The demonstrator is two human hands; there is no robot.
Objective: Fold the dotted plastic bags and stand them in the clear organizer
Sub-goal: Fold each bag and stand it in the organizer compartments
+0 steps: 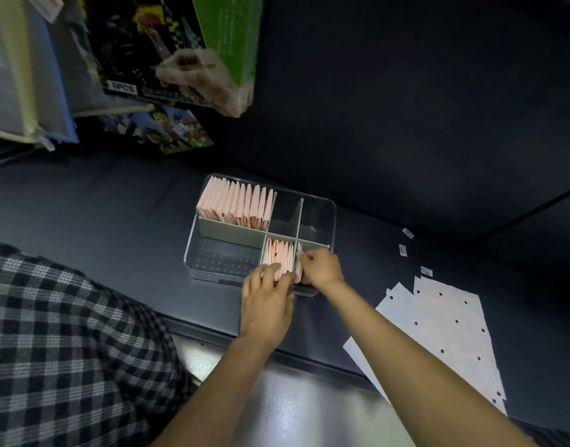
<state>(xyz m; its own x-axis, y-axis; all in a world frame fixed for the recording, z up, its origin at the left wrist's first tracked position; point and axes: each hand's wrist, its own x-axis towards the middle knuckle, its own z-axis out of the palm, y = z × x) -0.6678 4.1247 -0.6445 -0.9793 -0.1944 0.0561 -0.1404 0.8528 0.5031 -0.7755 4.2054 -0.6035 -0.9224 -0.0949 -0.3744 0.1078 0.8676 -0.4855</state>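
A: What lies nearest the camera?

B: A black-and-white checked garment [61, 343] fills the lower left, and two bare forearms reach forward over the near edge of the dark matte counter [100, 201]. By that near edge, to the right, a loose stack of flat white plastic bags with black dots [445, 330] lies unfolded.

A: And the hands?

B: The left hand [266, 301] spreads its fingers against the near ends of a short row of folded pink dotted bags [280, 258], pressing rather than gripping. The right hand [320, 266] is pinched on one more folded bag [298, 262] at the right end of that row, standing it upright.

A: Where does the row stand?

B: In a near compartment of the clear rectangular plastic organizer with pale dividers [261, 233], mid-counter. The near-left compartment [225, 259] shows only its studded floor. The far-left compartment holds a longer row of upright folded pink bags [237, 204].

A: Anything beyond?

B: Three small white labels [403, 250] lie right of the organizer. At the far left corner stand colourful printed boxes [141, 53] and pale folders [19, 75].
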